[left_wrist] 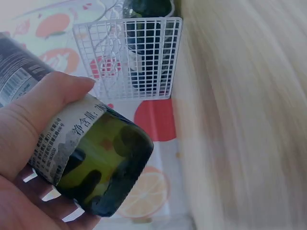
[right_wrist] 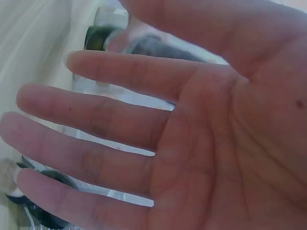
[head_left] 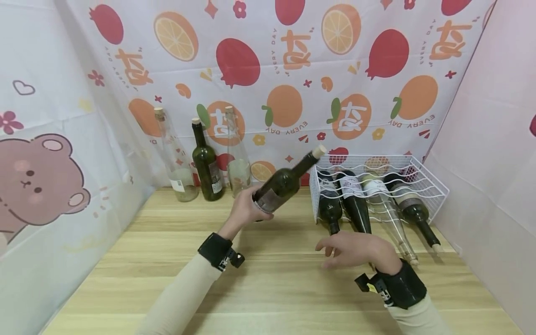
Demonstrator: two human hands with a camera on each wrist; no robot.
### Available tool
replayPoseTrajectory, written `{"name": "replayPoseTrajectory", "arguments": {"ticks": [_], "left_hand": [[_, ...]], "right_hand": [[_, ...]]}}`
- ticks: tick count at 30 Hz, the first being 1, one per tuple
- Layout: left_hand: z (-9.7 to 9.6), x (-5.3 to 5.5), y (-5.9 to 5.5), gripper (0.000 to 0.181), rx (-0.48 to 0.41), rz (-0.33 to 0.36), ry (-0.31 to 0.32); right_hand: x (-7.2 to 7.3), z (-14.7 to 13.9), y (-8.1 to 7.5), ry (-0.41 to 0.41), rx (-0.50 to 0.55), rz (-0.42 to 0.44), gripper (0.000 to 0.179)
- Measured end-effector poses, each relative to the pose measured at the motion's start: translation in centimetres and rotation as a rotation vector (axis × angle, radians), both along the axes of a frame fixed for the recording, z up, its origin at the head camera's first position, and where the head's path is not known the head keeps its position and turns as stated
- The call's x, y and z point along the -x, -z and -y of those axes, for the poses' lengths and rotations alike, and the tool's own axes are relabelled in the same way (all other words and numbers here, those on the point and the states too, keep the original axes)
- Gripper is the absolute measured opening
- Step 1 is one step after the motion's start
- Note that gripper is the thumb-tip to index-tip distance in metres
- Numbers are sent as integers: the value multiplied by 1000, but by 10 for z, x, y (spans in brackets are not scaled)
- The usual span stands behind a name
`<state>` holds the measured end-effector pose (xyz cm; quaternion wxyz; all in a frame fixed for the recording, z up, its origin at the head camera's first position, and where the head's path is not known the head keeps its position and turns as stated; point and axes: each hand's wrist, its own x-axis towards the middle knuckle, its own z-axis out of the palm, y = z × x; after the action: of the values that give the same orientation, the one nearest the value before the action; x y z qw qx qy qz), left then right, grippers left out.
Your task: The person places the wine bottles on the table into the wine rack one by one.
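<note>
My left hand (head_left: 247,208) grips a dark green wine bottle (head_left: 281,186) around its labelled lower body. The bottle is tilted above the table, its corked neck pointing up and right. In the left wrist view the thumb lies across the label of this bottle (left_wrist: 96,153), and its base faces the camera. My right hand (head_left: 358,249) hovers over the necks of bottles in the white wire rack (head_left: 439,197), holding nothing. Its fingers look nearly straight and spread in the right wrist view. Several bottles lie in the rack, among them a dark one (head_left: 331,209) and a clear one (head_left: 391,216).
Along the back wall at left stand a clear corked bottle (head_left: 180,179), a green corked bottle (head_left: 206,163) and another clear bottle (head_left: 237,167). The wooden table (head_left: 167,251) meets printed cloth (head_left: 268,60) at the back and cloth at both sides.
</note>
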<state>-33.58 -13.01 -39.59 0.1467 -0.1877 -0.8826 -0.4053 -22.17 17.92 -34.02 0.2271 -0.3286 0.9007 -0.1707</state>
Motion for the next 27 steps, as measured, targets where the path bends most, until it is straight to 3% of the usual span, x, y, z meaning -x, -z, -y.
{"name": "replayPoseTrajectory", "arguments": {"ticks": [7,13,19,24,27], "left_hand": [[11,-23,-8,82,189,-145,-67],[21,-39,-14,81,256,-239,-64],[25,-49,-18,82,305,-225,-74],[26,-55,-22,82,351,-211,-67],[25,-58,-24,84,407,-203,-71]], "right_hand": [[11,-16,0,8,45,-91,46],[18,-28,-1,109,53,-97,46],[20,-33,-4,222,45,-168,55],[15,-32,-10,344,78,-256,52],[11,-29,-13,371,77,-319,56]]}}
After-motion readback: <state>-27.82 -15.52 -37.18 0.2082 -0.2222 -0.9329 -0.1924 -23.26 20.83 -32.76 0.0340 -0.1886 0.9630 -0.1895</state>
